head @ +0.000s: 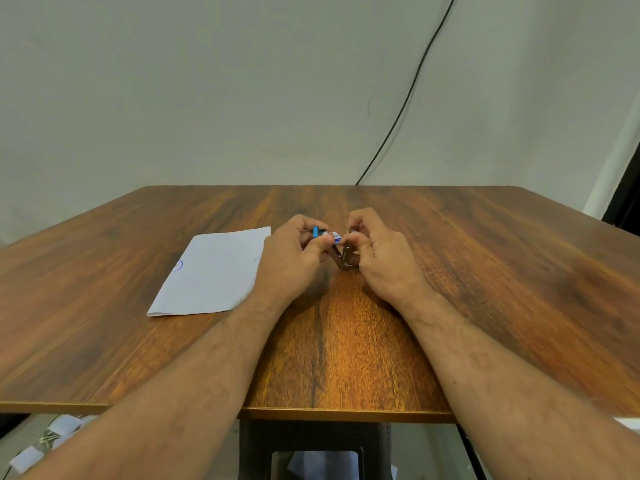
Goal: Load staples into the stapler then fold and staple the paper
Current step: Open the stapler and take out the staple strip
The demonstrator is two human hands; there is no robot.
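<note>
**Staple box and stapler in my hands at mid-bench**

Head view: my left hand (294, 252) pinches a small blue-and-white staple box (325, 234) between thumb and fingers. My right hand (375, 251) grips the dark stapler (343, 258), hinged open in a V, its base touching the bench (485, 271). The paper (214, 271) lies flat toward the left edge, just beside my left hand.

A wooden desk (485, 271) with dark grain stands against a pale wall (207, 81). A black cable (412, 88) runs down the wall and passes behind the desk's far edge.
</note>
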